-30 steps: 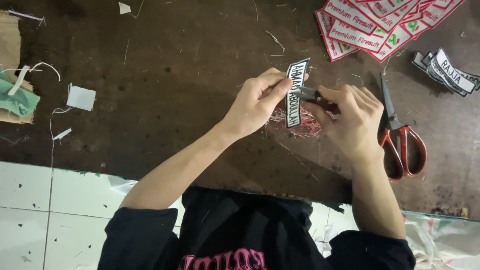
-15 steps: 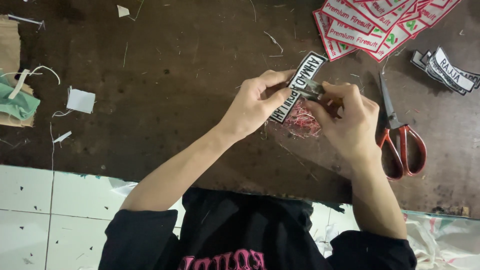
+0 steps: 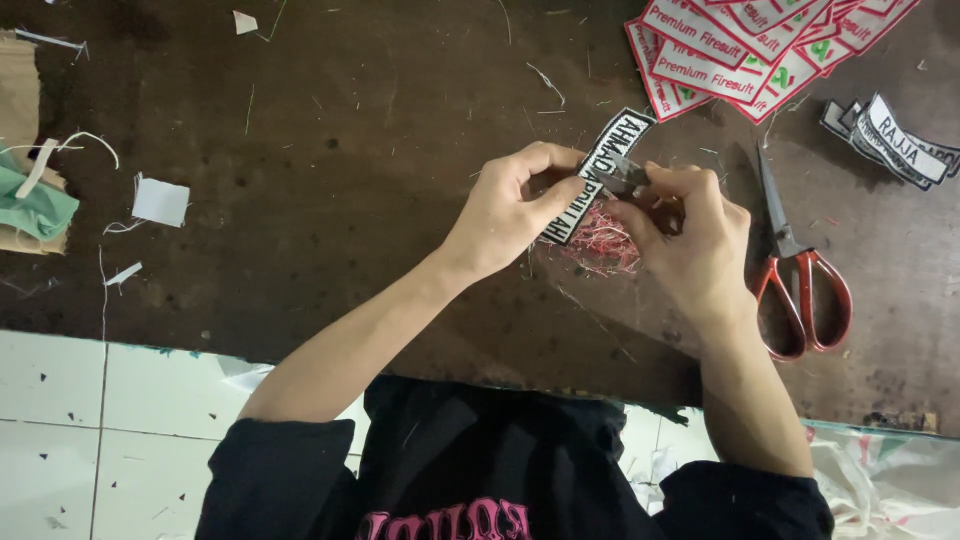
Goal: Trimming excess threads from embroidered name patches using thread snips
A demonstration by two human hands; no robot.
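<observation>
Grip, left hand (image 3: 500, 215): closed narrowly, with a black-and-white name patch (image 3: 615, 140) pinched between thumb and fingers and held tilted just above the table (image 3: 350, 150).
Grip, right hand (image 3: 690, 250): curled tight around small thread snips (image 3: 625, 180), whose tips are laid against the patch's lower long edge.
Step in hand: loose threads are judged to be in the middle of being trimmed from the patch border (the snips' blades are too small for it to be told whether they are apart or together).
What the next cut calls for: a steady pinch and a shallow bite, so that only stray thread is taken and the stitched border is spared.
Below the hands: one heap of red thread clippings (image 3: 600, 245), lying on the table under the patch.
Right of the hands: one pair of red-handled scissors (image 3: 800, 280), lying flat and untouched.
Far side: one fanned pile of red-and-white patches (image 3: 720, 60), at least six counted, and one smaller pile of black-and-white patches (image 3: 895, 140), about four, the overlap hiding the exact number.
Far left: one white fabric scrap (image 3: 160, 200) and one green cloth (image 3: 35, 210), well apart from the work.
</observation>
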